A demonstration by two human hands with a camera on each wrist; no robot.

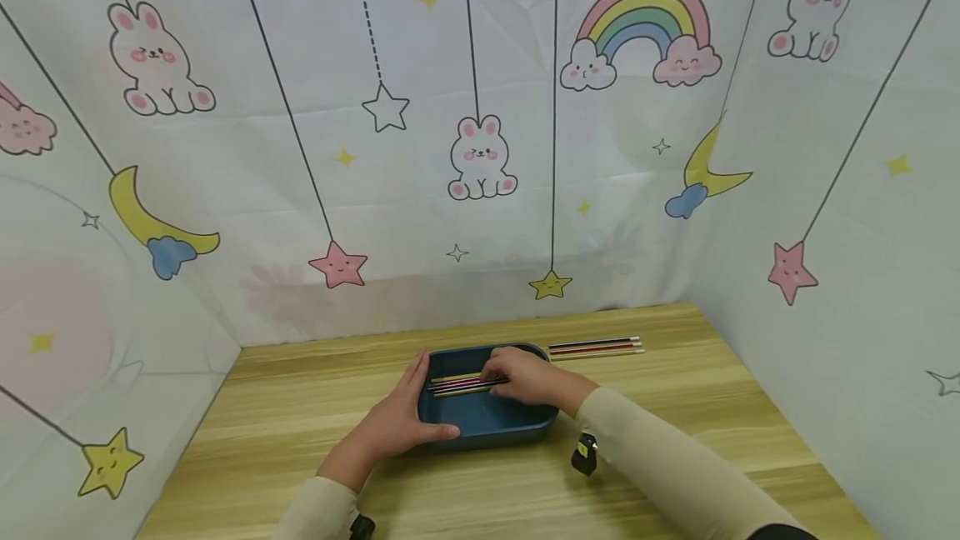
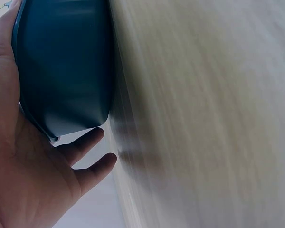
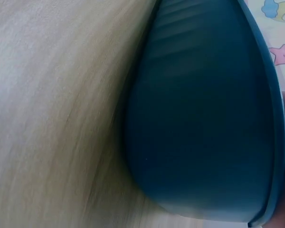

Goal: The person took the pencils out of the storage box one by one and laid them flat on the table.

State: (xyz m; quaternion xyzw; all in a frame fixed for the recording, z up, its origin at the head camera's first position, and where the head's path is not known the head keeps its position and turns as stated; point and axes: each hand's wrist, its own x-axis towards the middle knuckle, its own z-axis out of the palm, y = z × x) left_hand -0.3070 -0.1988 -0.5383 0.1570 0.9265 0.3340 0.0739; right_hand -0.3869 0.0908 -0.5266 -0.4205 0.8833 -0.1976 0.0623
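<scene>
A dark blue rectangular tray [image 1: 487, 438] with rounded corners stands on the table. Inside it, several pencils [image 1: 454, 387] lie side by side toward the back left. My right hand [image 1: 531, 377] reaches over the tray and pinches the right ends of pencils, its fingertips partly hidden. My left hand [image 1: 395, 417] steadies the tray's left end, thumb along the front rim and straight fingers at the back-left side. In the left wrist view, two fingers [image 2: 96, 173] stretch past the tray's corner. The right wrist view mostly shows the tray's outer wall [image 3: 204, 118].
A few more pencils [image 1: 596, 348] with white ends lie on the wood-grain table [image 1: 300, 407], behind and right of the tray. White cloth [image 1: 420, 190] printed with rabbits, stars and moons encloses the table at the back and sides.
</scene>
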